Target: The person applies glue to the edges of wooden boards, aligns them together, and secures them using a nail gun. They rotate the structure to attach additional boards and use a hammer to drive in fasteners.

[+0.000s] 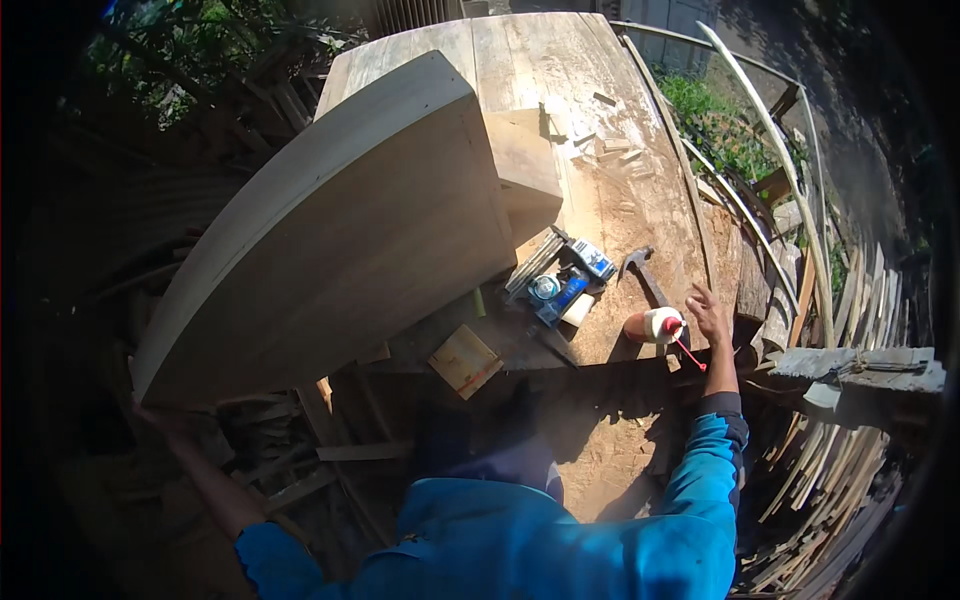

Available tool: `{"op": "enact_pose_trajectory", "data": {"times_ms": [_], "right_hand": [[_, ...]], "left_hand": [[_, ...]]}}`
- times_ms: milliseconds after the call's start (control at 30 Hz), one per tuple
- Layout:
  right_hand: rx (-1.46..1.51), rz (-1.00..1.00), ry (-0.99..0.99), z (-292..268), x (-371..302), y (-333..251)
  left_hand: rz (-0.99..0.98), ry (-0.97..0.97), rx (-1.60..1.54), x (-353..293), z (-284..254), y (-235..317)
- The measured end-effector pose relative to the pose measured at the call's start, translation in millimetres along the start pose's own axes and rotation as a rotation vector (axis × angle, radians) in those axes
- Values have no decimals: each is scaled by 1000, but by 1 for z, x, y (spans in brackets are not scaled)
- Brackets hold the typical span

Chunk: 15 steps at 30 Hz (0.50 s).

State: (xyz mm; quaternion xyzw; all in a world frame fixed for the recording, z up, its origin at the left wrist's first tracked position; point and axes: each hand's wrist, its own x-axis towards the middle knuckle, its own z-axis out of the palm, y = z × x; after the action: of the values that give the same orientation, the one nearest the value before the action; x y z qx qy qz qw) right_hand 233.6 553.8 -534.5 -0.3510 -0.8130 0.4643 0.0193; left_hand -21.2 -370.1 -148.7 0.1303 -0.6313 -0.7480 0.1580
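Note:
A large wooden box [370,230] with a curved pale edge stands tilted on the workbench [640,215], its left end jutting past the bench. My left hand [153,414] grips the box's lower left corner; shadow and wood hide most of its fingers. Over the bench's right front edge, my right hand [710,314] is open and empty, fingers apart. Just left of it sits a squeeze bottle [660,325] with a red cap and amber contents, a thin red-tipped piece beside it. A claw hammer [645,275] lies behind the bottle.
Mid-bench is a cluster with a blue-and-white box [592,260], a blue packet [565,298] and a folding rule [535,265]. A square wood piece [466,361] lies at the front edge. Wood offcuts [615,150] are scattered farther back. Stacked slats [825,490] fill the right side.

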Motion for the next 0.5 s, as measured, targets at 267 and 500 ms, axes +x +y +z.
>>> {"op": "enact_pose_trajectory", "data": {"times_ms": [267, 500], "right_hand": [[-683, -216, -180, 12, 34, 46], [-847, 11, 40, -88, -22, -55]], "left_hand": [[162, 295, -40, 3, 68, -28], [216, 172, 64, -37, 64, -7]]}}
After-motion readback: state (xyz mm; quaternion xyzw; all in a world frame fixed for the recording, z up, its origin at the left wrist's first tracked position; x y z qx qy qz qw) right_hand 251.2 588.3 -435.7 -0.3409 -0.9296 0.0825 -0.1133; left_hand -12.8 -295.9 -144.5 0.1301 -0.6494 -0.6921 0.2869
